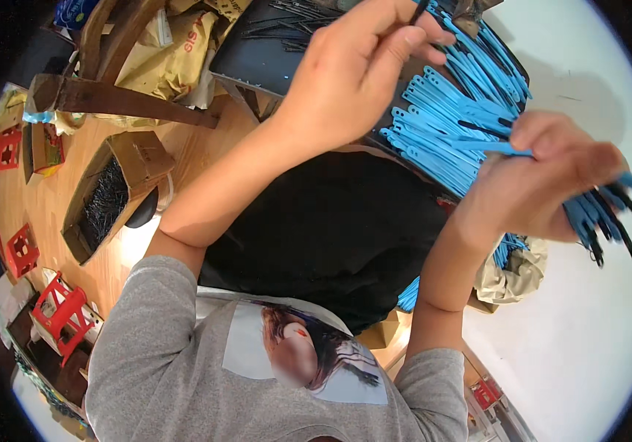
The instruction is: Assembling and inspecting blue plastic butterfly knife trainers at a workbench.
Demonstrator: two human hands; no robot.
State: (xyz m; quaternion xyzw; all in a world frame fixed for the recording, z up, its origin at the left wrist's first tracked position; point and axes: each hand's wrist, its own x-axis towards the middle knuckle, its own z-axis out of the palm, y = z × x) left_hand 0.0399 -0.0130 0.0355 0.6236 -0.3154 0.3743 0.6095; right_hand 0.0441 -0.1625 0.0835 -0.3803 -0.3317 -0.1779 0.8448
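The work looks partway along, with much more lying loose than gathered. The right hand [529, 177] is closed around a bundle [603, 214] of blue strips and black pieces, whose ends fan out past the outer side of the palm. One blue strip [504, 146] points out of the same hand toward the worktop [246, 66]; blur hides whether it belongs to the bundle. The left hand [360, 74] is raised over the worktop, thumb and finger pinched together on a thin black stick [420, 9] that runs out at the top edge.

What appears done is the handful in the right hand, where blue and black are together; whether they are joined cannot be told. What seems left is plentiful: a thick pile of blue strips [434, 125] lies on the worktop between the hands, with more blue strips beyond it, and loose black sticks [294, 26] lie farther left on the same surface.

Further supply sits off the worktop: a cardboard box [146, 158] on the floor holds many thin black pieces [106, 195], and more blue strips show by a crumpled paper bag [526, 276] below the right forearm.
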